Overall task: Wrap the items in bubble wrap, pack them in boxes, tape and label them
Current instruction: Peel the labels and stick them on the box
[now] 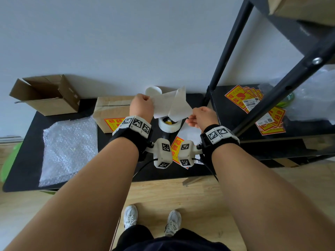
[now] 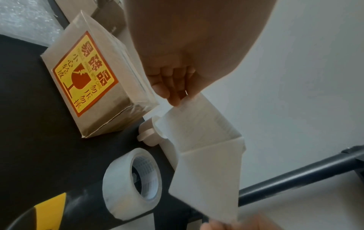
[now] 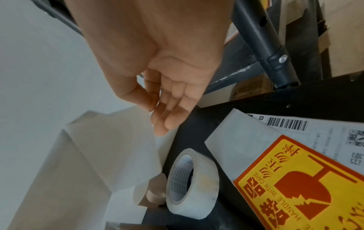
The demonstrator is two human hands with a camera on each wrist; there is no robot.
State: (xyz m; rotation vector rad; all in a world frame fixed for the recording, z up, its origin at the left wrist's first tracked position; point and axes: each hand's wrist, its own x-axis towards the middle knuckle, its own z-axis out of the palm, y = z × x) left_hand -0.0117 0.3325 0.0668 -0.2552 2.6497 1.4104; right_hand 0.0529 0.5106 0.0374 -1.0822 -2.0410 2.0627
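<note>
Black tabletop against a pale wall carries your work; a closed box with a fragile sticker sits beside the tape roll, bubble wrap lies to the left, an open box beyond. You seem to be at the labelling step; both hands are raised over the tape, your left hand pinching one edge of a white label sheet, your right hand pinching the opposite corner between thumb and fingertips. Next, probably, peel the backing apart; pull evenly, since the folded sheet may crease or stick to itself.
</note>
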